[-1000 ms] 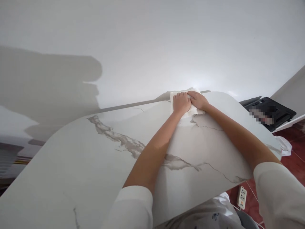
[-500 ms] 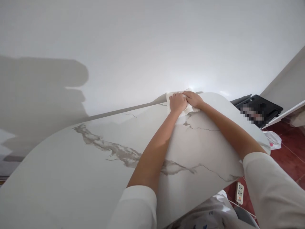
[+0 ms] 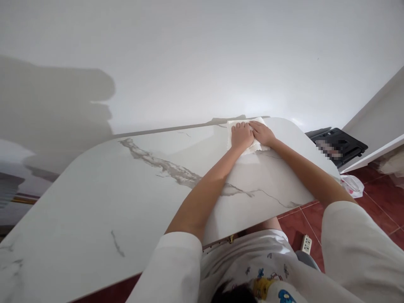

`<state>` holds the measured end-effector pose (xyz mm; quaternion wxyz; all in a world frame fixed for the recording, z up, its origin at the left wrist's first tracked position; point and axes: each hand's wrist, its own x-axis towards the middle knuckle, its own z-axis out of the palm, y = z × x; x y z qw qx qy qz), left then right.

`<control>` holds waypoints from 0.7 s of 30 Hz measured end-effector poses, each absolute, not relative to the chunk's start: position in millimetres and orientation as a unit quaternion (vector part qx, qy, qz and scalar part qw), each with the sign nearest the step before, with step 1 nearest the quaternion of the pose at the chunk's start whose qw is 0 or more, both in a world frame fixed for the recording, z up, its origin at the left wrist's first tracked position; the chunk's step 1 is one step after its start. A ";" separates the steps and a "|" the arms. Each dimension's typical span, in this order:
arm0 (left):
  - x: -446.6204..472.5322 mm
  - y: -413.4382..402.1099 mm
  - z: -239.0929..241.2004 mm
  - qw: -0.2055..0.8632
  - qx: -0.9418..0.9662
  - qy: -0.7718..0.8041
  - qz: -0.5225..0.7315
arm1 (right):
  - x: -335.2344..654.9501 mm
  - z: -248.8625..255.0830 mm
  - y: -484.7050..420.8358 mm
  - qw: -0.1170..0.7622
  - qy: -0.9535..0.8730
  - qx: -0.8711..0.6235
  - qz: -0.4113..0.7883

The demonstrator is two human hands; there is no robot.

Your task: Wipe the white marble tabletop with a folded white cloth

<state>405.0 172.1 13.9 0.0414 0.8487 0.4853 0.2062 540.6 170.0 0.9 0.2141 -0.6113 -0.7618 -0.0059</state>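
Observation:
Both hands press a thin white wiping cloth (image 3: 232, 141) against the far part of a white marble-patterned table (image 3: 126, 202), near the wall-side edge. My left hand (image 3: 242, 136) is on the cloth's middle, its fingers bent and pressing down into it. Close beside it, my right hand (image 3: 263, 133) holds down the cloth's right part, fingers together and pointing left, the tips meeting the left hand. The cloth's left and lower borders stick out from under the hands. Whatever part lies beneath the palms is hidden.
A white wall (image 3: 189, 59) runs behind the table. Beyond the right end stand a black case-like object (image 3: 347, 143) and a clear plastic bag (image 3: 352, 185). A power strip (image 3: 306, 244) lies on the red tiled floor (image 3: 378, 206). My body is at the near edge.
The view has shifted, so more of the table's near edge and my clothing shows. Both hands remain on the cloth, which appears slightly further right along the table.

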 end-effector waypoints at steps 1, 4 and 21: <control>403.8 164.7 14.3 0.043 0.850 0.483 0.205 | 540.2 0.6 163.2 0.211 -0.763 -0.611 -0.008; 400.5 142.3 14.8 0.048 0.850 0.483 0.206 | 539.4 -1.0 142.3 0.211 -0.771 -0.601 -0.016; 369.8 27.4 15.0 0.039 0.870 0.457 0.179 | 515.2 -3.4 14.8 0.184 -0.787 -0.588 -0.046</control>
